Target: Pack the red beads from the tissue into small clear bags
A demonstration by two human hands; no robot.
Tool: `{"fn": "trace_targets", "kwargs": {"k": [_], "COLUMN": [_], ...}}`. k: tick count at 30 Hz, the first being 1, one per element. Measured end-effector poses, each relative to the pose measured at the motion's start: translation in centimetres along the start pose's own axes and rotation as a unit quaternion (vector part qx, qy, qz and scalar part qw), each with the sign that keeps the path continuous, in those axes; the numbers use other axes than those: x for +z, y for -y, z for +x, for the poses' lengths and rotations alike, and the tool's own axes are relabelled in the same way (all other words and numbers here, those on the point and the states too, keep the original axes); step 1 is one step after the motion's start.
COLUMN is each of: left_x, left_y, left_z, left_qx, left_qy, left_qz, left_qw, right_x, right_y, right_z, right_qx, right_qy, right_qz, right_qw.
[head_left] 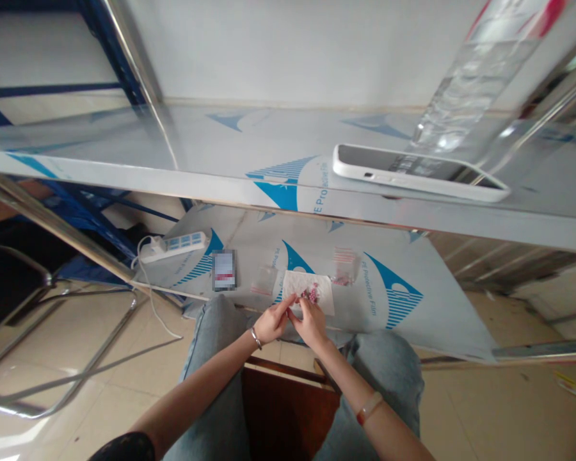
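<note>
My left hand [271, 323] and my right hand [311, 325] meet at the near edge of a white paper sheet [324, 303]. The fingers of both are pinched together, tip to tip. Whatever sits between them is too small to make out. Just beyond the fingertips, a little heap of dark red and pink bead-like pieces [312, 294] lies on the sheet. Right of the sheet is a clear zip bag [344, 262] with red stripes and some similar pieces at its lower end. Another clear bag [264, 280] lies flat to the left.
On the lower shelf [441, 307] are a screen-like device [224, 269], blurred out, and a white power strip [175, 246] with a cable. An upper shelf [211, 153] overhangs it, bearing a white-cased phone [417, 173] and a clear bottle [480, 77]. A metal-framed chair [100, 346] stands left.
</note>
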State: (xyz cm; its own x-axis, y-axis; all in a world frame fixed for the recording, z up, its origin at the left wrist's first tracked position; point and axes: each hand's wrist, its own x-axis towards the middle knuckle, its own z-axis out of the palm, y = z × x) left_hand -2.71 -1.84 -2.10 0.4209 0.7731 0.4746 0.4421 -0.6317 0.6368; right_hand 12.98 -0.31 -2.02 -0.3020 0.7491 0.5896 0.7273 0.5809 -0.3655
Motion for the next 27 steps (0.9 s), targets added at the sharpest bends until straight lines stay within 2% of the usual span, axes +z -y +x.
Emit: {"fn": "trace_targets", "kwargs": {"k": [5, 10, 13, 18, 21, 27], "left_x": [0.6, 0.9, 0.8, 0.5, 0.4, 0.7], "left_y": [0.6, 0.8, 0.7, 0.3, 0.1, 0.2], "left_z": [0.1, 0.2, 0.3, 0.3, 0.3, 0.4], "left_qx": [0.038, 0.036, 0.022, -0.049, -0.063, -0.042], "left_qy": [-0.008, -0.06, -0.084, -0.109, -0.107, -0.073], "left_qz": [0.019, 0.057, 0.091, 0.139, 0.136, 0.112], "left_qw": [0.999, 0.996, 0.992, 0.983, 0.983, 0.99], "right_x": [0.5, 1.4, 1.6, 0.8, 0.3, 0.3], "right_y": [-0.2, -0.5, -0.6, -0.4, -0.1, 0.2], "right_z": [-0.3, -0.8, -0.8, -0.3, -0.1, -0.2], "right_qx": [0.003, -0.015, -0.014, 0.008, 0.027, 0.043], "right_qy": [-0.003, 0.014, 0.009, -0.01, -0.012, 0.009], "right_qz": [-0.007, 0.004, 0.034, 0.095, 0.11, 0.097], "right_qw": [1.0, 1.0, 0.999, 0.995, 0.993, 0.994]}}
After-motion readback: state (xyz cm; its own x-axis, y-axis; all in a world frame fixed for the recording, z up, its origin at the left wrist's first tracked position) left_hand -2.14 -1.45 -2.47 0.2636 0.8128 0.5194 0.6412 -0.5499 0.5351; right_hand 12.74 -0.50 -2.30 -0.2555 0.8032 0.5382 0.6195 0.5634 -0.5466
